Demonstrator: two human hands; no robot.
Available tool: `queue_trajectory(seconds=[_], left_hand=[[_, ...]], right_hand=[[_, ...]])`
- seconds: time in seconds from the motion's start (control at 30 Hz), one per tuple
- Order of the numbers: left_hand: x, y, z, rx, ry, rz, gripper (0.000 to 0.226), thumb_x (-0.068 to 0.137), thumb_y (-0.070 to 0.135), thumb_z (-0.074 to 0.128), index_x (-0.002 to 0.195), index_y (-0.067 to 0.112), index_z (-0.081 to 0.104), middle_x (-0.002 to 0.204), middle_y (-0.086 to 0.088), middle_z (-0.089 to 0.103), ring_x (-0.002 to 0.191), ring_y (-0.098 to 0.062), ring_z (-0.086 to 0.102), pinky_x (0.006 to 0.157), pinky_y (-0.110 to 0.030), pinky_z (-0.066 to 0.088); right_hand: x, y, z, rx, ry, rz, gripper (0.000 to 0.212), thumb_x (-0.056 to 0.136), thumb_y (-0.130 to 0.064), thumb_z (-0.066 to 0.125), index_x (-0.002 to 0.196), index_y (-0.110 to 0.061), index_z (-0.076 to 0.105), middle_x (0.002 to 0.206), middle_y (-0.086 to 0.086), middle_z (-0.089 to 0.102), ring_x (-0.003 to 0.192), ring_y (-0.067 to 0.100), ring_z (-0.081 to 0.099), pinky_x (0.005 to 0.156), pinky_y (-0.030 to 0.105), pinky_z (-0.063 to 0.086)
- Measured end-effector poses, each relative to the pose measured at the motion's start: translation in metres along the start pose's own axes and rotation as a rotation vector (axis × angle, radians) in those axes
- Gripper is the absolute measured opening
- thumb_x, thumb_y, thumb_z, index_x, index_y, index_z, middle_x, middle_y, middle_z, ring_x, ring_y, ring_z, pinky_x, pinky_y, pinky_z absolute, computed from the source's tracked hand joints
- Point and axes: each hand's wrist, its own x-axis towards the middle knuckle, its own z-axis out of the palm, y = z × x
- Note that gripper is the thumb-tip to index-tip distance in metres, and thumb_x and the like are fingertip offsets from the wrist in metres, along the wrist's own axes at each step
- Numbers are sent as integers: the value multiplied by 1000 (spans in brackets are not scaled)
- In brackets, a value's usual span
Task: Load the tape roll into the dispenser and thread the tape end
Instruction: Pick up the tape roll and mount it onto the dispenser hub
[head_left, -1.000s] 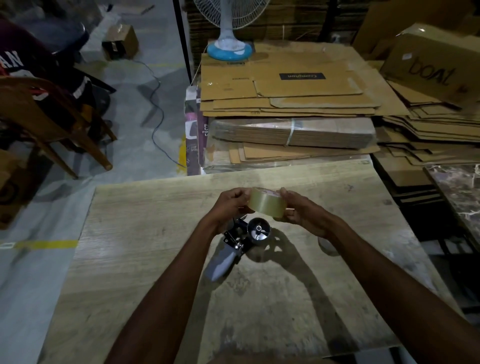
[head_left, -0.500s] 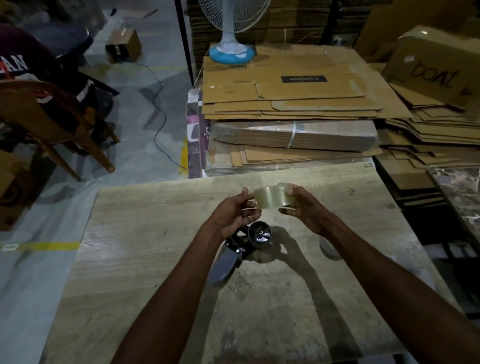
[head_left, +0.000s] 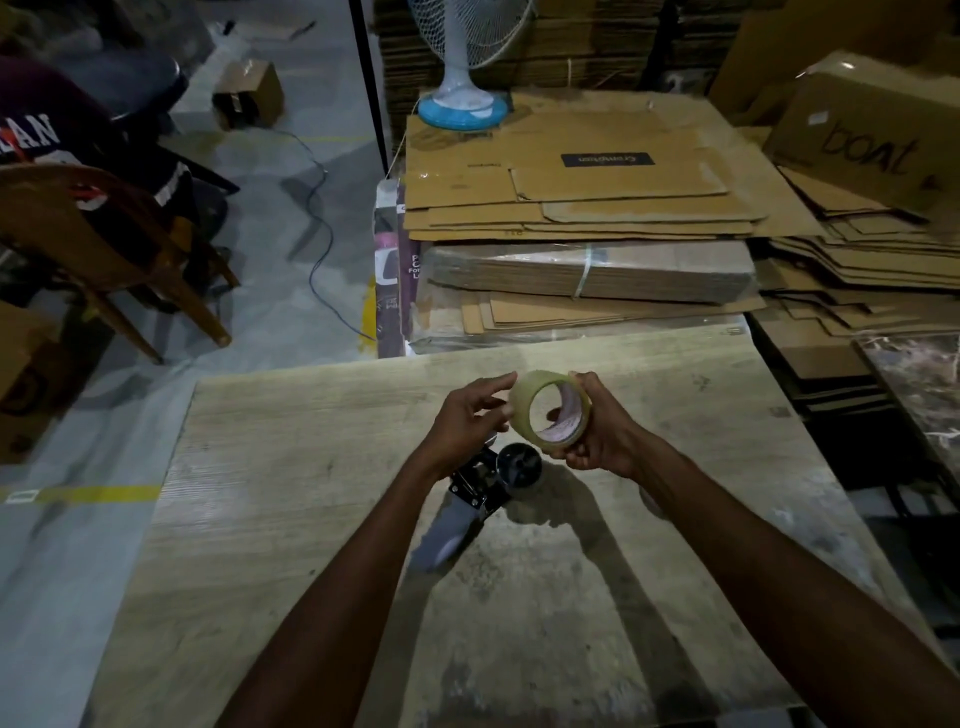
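A roll of clear tape (head_left: 522, 402) is held up above the wooden table (head_left: 291, 467), turned so its hollow core faces me. My right hand (head_left: 597, 434) grips it by the rim and through the core. My left hand (head_left: 465, 421) is just left of the roll, fingers spread, fingertips at its outer face. The tape dispenser (head_left: 485, 488) lies on the table under my hands, its round black hub up and its grey handle pointing toward me. No loose tape end is visible.
Stacks of flattened cardboard (head_left: 597, 208) lie beyond the table's far edge, with a fan base (head_left: 462, 106) on top. A wooden chair (head_left: 104, 249) and a seated person stand at left. A marble slab (head_left: 919, 379) sits at the right edge.
The roll has been turned from side-on to core facing me. My right hand now holds it alone, while my left hand has loosened and opened beside it.
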Motion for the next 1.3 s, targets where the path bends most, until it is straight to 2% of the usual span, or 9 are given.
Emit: queue_trajectory(seconds=[0.13, 0.3, 0.47, 0.63, 0.77, 0.9, 1.07, 1.2, 1.3], left_hand=[[0, 4, -2, 17, 16, 54, 37, 93, -1, 69, 124, 18, 70, 117, -9, 70, 91, -11, 71, 76, -29, 62], [4, -2, -3, -40, 151, 16, 18, 94, 2, 68, 105, 13, 78, 92, -1, 78, 72, -25, 72, 66, -47, 64], [5, -6, -4, -28, 214, -11, 13, 97, 1, 64, 104, -1, 76, 92, -21, 75, 63, -22, 68, 57, -29, 60], [4, -20, -6, -52, 284, -111, 12, 98, 5, 64, 98, -5, 71, 76, -20, 69, 47, -17, 63, 47, -22, 51], [0, -42, -10, -53, 249, -190, 12, 99, 7, 64, 96, -2, 72, 75, -15, 71, 54, -24, 63, 55, -29, 55], [-6, -52, -13, 13, 198, -218, 14, 100, 9, 62, 97, 2, 73, 73, -8, 71, 56, -10, 65, 56, -24, 53], [-15, -69, -26, 164, 338, -134, 10, 96, 11, 68, 99, 7, 77, 88, 0, 75, 80, -9, 70, 75, -27, 57], [-38, -82, -31, 227, 382, -47, 8, 93, 11, 71, 99, 11, 77, 91, 5, 73, 85, 2, 67, 73, -15, 51], [-55, -96, -28, 291, 364, 0, 12, 88, 19, 76, 100, 16, 75, 98, 6, 70, 93, -8, 64, 66, -21, 49]], right_hand=[[-1, -2, -3, -54, -26, 43, 102, 78, -93, 30, 110, -2, 62, 83, 17, 64, 57, 20, 56, 48, 22, 42], [-7, -5, -2, -133, -134, -74, 108, 81, -91, 18, 109, 4, 61, 79, 19, 61, 60, 19, 53, 51, 26, 43], [-13, -2, 16, -75, -115, -255, 66, 96, -71, 32, 132, -21, 53, 98, 16, 61, 68, 18, 57, 59, 28, 44], [-3, 10, 23, -447, -18, -412, 91, 87, -64, 63, 154, -26, 14, 142, 8, 44, 95, 19, 64, 66, 25, 54], [9, 22, 20, -833, 136, -544, 129, 55, -67, 90, 155, -18, 24, 150, -7, 40, 134, 15, 44, 107, 34, 44], [2, 23, 29, -936, 267, -619, 97, 63, -56, 88, 142, -19, 46, 128, -4, 57, 110, 14, 57, 85, 31, 48], [-8, 33, 29, -978, 290, -786, 52, 66, -47, 85, 106, -48, 52, 102, -7, 54, 99, 15, 56, 71, 26, 39], [-4, 44, 18, -990, 333, -723, 71, 62, -46, 89, 120, -22, 58, 110, 0, 61, 99, 15, 58, 74, 28, 42], [-1, 52, 16, -1051, 329, -604, 104, 58, -50, 89, 144, -12, 43, 127, 7, 62, 113, 25, 61, 84, 29, 45]])
